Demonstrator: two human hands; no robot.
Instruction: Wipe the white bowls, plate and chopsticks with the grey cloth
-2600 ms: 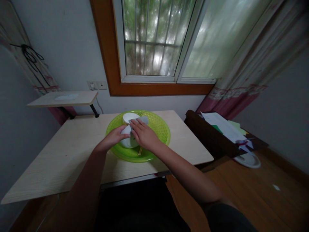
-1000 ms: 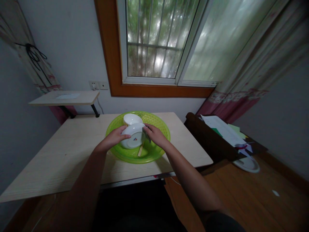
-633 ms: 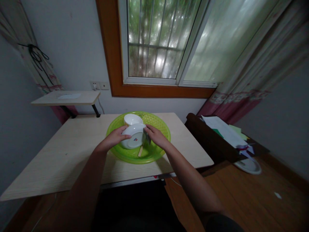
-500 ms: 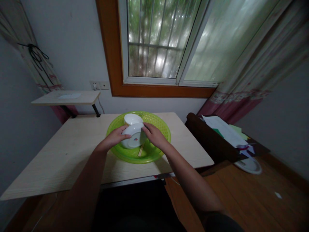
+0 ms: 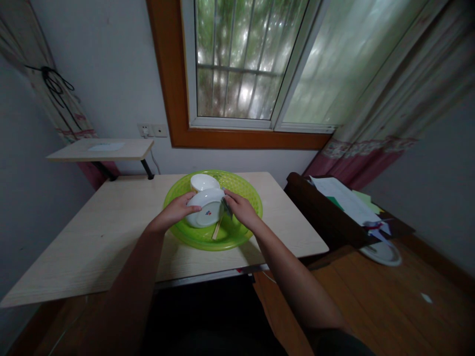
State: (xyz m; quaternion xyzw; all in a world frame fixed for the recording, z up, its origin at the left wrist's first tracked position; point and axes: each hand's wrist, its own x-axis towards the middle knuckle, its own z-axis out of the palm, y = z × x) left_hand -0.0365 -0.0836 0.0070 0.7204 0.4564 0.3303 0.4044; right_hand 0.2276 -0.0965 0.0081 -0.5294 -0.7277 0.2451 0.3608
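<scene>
A white plate [image 5: 204, 212] is tilted in front of me, its underside with a foot ring and a small coloured mark turned my way. My left hand [image 5: 178, 207] grips its left rim, thumb on the underside and fingers behind. My right hand [image 5: 239, 205] is at the right rim, closed on a small dark grey thing [image 5: 227, 207] whose kind I cannot make out. Behind the plate stands a white bowl [image 5: 205, 182]. Light wooden chopsticks [image 5: 216, 231] lie below the plate in a round green plastic basin [image 5: 213, 244], partly hidden by it.
The basin rests on a pale wooden table [image 5: 122, 227]. A raised shelf [image 5: 129, 149] on black legs stands at the back left. Right of the table is a dark brown piece of furniture [image 5: 322, 212] with papers [image 5: 341, 198] on it. A window [image 5: 241, 59] is behind.
My right hand has shifted slightly right, off the plate's underside, and the dark grey thing now shows between hand and plate. The left hand and plate are almost unchanged.
</scene>
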